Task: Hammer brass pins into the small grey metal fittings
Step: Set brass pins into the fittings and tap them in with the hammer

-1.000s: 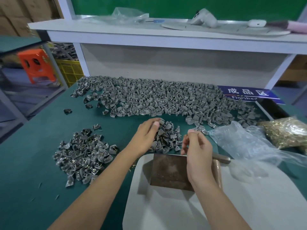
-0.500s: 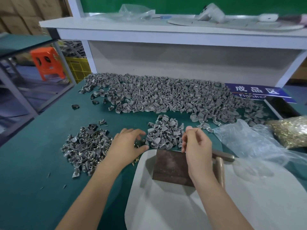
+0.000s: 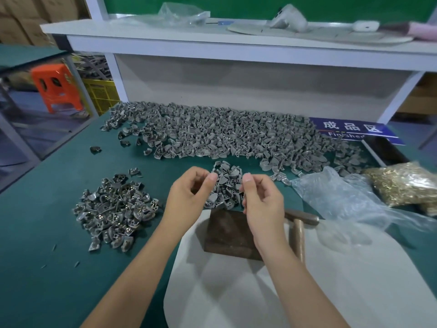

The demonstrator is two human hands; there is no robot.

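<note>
- The green desk (image 3: 35,268) carries a wide band of grey fittings (image 3: 236,138) across 12 o'clock, a smaller heap showing brass (image 3: 113,209) at 9 o'clock, and a little working pile (image 3: 225,185) at the centre.
- A bag of brass pins (image 3: 406,185) lies at 3 o'clock, on crumpled clear plastic (image 3: 343,197).
- A dark block (image 3: 227,235) sits on a pale sheet (image 3: 307,292) at 6 o'clock; the hammer (image 3: 299,229) lies untouched just beside it.
- Since a second ago the left hand (image 3: 189,197) has left the working pile and risen to face the right hand (image 3: 262,202); this reads as a pin being seated before any hammering.
- Both hands have their fingers curled, tips pinched together over the working pile; whatever they pinch is too small to make out.
- The working pile lies directly beyond and between the fingertips.
</note>
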